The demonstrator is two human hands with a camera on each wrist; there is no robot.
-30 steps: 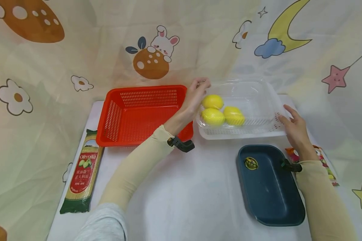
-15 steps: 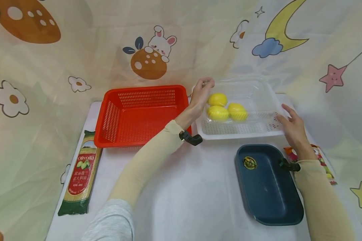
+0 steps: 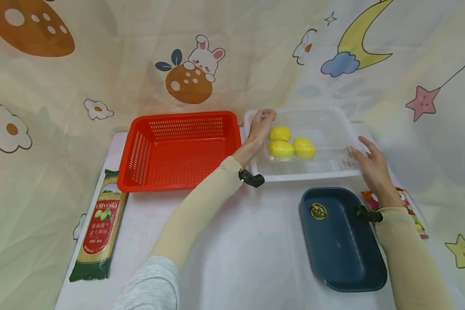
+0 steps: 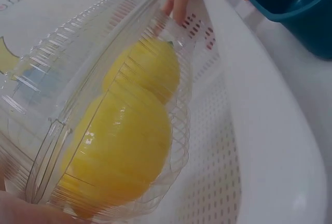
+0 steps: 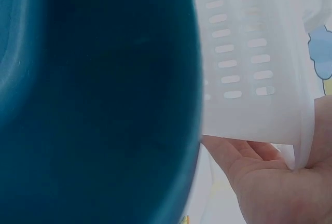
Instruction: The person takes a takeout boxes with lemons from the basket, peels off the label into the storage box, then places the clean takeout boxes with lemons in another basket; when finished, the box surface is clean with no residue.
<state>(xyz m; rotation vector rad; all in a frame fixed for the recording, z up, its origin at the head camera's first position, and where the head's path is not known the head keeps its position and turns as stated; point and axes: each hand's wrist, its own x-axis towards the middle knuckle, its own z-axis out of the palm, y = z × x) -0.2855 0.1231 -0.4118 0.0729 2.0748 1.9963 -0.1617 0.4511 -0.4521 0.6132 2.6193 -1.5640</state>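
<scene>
A clear plastic clamshell box (image 3: 317, 125) with three yellow lemons (image 3: 281, 150) sits within a white perforated basket (image 3: 302, 177). My left hand (image 3: 260, 129) pinches the box at its left end; in the left wrist view the ridged plastic is close, with part of that hand at the lower left corner. At the basket's right side, my right hand (image 3: 375, 170) grips the rim. The right wrist view shows thumb and fingers on either side of the white wall (image 5: 254, 115). Most of the left fingertips are hidden.
A red perforated basket (image 3: 125, 183) stands left of the white one. A dark blue tub (image 3: 342, 249) lies in front, under the right wrist. At far left is an Olivoila spaghetti packet (image 3: 100, 228); a colourful packet (image 3: 414, 215) lies partly behind the right forearm.
My left hand has shifted right and slightly down with the clear box, so the lemons lie farther in from the white basket's left edge. The right hand keeps its grip on the rim.
</scene>
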